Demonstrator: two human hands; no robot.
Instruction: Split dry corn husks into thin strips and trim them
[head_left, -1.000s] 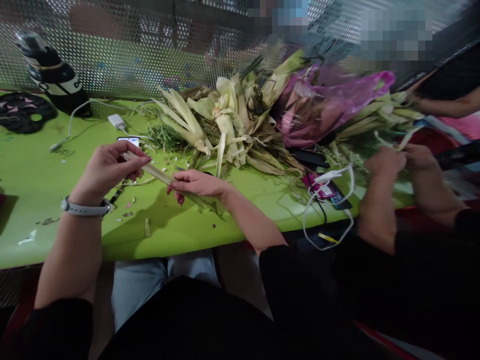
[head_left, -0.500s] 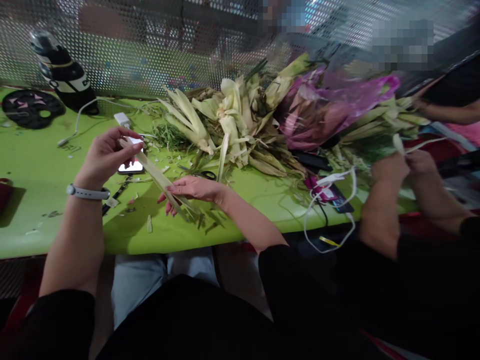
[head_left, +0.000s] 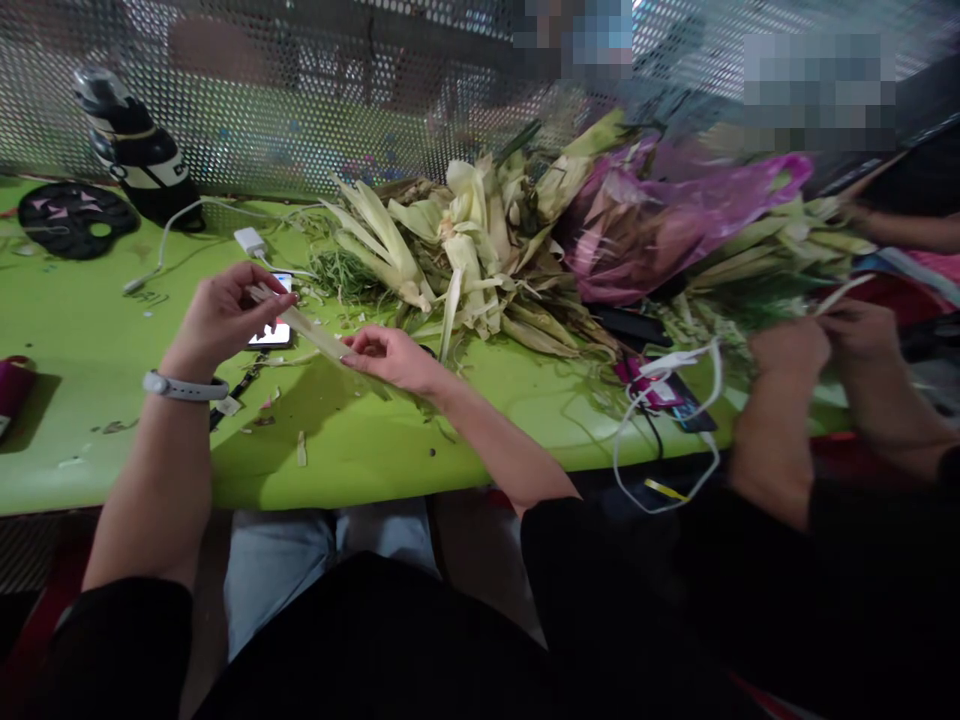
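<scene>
A pale strip of corn husk (head_left: 318, 337) stretches slantwise between my two hands, above the green tabletop (head_left: 255, 465). My left hand (head_left: 238, 312), with a grey band on its wrist, pinches the upper end. Fingers of my right hand (head_left: 390, 356) are closed on the strip lower down, with its tail hanging past them. Behind my left hand lies a phone (head_left: 271, 332) with a lit screen, partly covered by the fingers. Beyond my right hand rises a large heap of corn husks (head_left: 469, 265).
A black bottle (head_left: 146, 160) and a black palette-shaped piece (head_left: 75, 218) stand far left. A purple plastic bag (head_left: 622, 240) lies on the husks. White cable (head_left: 716, 385) loops over the front edge. At right, a co-worker's hands (head_left: 795, 345) hold a pale strip.
My right hand has risen slightly and its fingers have curled in on the husk strip. Loose tail ends below it show less now. The whole view has shifted a little.
</scene>
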